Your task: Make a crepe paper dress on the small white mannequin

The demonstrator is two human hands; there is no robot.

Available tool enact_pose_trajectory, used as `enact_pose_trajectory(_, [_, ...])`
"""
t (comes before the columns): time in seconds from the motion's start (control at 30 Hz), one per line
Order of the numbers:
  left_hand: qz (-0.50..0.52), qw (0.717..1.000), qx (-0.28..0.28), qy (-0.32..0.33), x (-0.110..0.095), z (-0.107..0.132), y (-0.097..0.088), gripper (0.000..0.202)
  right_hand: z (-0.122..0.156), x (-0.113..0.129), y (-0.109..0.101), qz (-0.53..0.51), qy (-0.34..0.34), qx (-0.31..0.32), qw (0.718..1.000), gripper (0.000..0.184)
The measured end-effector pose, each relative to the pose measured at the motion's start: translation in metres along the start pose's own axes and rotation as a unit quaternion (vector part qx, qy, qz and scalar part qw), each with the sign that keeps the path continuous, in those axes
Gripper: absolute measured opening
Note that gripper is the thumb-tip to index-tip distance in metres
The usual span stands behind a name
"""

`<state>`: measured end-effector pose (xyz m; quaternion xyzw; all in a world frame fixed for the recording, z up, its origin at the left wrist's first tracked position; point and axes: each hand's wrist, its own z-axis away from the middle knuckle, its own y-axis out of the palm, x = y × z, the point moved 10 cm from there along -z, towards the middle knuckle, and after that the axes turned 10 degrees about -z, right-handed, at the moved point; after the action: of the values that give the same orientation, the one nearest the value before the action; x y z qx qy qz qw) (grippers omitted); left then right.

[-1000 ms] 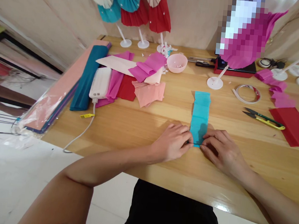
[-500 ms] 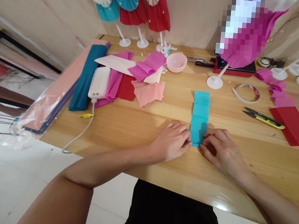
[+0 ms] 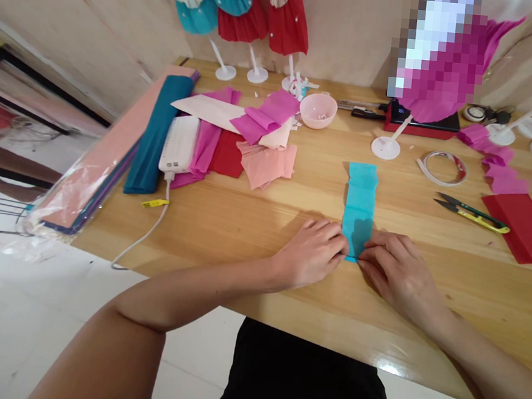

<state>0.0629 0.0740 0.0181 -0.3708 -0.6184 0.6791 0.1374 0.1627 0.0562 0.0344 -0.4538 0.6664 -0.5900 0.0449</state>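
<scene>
A blue strip of crepe paper [image 3: 359, 201] lies lengthwise away from me on the wooden table [image 3: 225, 239]. Its near end has a narrow folded edge. My left hand [image 3: 314, 253] pinches the left corner of that edge, its fingers curled together. At the right corner, my right hand [image 3: 395, 266] grips the same fold between thumb and fingers. Both hands rest low on the tabletop, and the fingertips partly hide the corners of the paper.
Thread snips [image 3: 472, 212] and red paper [image 3: 522, 225] lie to the right, near a roll of tape [image 3: 443, 168]. Left are a white power bank [image 3: 180, 144] with a cable and several paper pieces. A pink bowl [image 3: 318, 111] and white stands [image 3: 385, 148] occupy the back.
The whole view has shifted slightly. Both hands keep their pinch on the near edge of the blue paper, with the fingers only slightly moved.
</scene>
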Motion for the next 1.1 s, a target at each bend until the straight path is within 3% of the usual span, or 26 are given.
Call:
enact_pose_trajectory(0.4, [0.016,1.0,0.004,0.005,0.001,0.0,0.003,0.02,-0.001,0.0,-0.001,-0.023,-0.003,-0.013,1.0,0.004])
enact_pose_trajectory(0.67, [0.026,0.999,-0.013,0.014,0.001,0.001,0.002,0.02,0.003,0.004,0.003,0.063,-0.043,0.006,0.997,0.006])
enact_pose_trajectory(1.1, [0.024,0.999,-0.027,0.023,0.0,0.001,0.003,0.02,0.005,0.015,0.001,0.084,-0.082,0.002,0.993,0.007])
